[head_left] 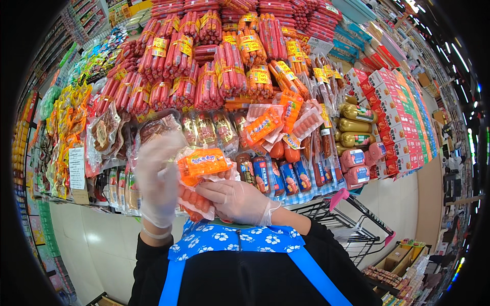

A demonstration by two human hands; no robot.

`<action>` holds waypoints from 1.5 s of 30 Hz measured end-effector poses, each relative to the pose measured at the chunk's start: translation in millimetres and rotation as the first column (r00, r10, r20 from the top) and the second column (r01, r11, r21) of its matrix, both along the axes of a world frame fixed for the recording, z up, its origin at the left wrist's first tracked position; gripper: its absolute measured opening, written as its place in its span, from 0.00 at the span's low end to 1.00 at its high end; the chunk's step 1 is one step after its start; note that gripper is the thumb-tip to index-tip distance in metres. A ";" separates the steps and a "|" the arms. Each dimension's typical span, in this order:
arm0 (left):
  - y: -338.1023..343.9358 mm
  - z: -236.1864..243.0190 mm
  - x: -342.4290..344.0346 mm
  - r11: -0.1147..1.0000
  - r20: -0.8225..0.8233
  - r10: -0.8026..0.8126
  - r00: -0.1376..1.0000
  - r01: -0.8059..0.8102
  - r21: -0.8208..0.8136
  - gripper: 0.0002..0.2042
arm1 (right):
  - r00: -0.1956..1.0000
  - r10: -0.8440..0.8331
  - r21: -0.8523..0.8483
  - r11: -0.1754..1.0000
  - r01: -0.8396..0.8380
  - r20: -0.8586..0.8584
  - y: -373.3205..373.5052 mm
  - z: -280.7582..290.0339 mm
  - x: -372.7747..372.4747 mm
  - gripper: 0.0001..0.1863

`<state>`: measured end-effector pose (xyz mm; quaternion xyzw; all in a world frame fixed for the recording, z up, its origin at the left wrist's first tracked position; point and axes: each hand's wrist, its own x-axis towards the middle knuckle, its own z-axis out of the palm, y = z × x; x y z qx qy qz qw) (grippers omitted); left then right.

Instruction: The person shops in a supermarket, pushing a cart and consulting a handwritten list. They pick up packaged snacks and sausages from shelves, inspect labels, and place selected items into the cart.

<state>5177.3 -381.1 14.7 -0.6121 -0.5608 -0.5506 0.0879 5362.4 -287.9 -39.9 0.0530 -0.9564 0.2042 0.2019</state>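
Both my hands wear thin see-through gloves. My right hand (236, 200) is closed on vacuum packs of small sausages (200, 202) in front of my chest. The upper one has an orange label band (203, 164). On the left side of these packs is my left hand (159, 178), raised and smeared by motion, so its fingers do not show clearly. Just beyond, similar orange-banded sausage packs (264, 125) lie loosely piled on the display. Between them and me are sausages in blue-labelled wrappers (278, 177).
Bundled red sausages (204, 76) are stacked high at the back. Bagged cured meat (104, 135) lies to the left, gold sausage rolls (356, 120) and red-and-white boxes (393, 117) to the right. A black wire cart (352, 224) with pink-ended handle stands close at right.
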 end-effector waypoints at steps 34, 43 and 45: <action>28.3 -54.2 9.4 0.813 -0.083 -0.284 0.955 0.195 -0.549 0.15 | 0.508 -0.833 -0.666 0.253 0.702 0.218 167.1 -88.1 29.6 0.25; 32.0 -58.9 10.9 0.844 -0.123 -0.284 0.951 0.187 -0.502 0.15 | 0.635 -0.771 -0.927 0.194 0.320 0.057 170.4 -55.1 38.3 0.07; 33.1 -57.7 11.2 0.816 -0.094 -0.306 0.947 0.211 -0.538 0.16 | 0.632 -0.775 -0.950 0.183 0.254 0.020 176.6 -35.0 37.5 0.05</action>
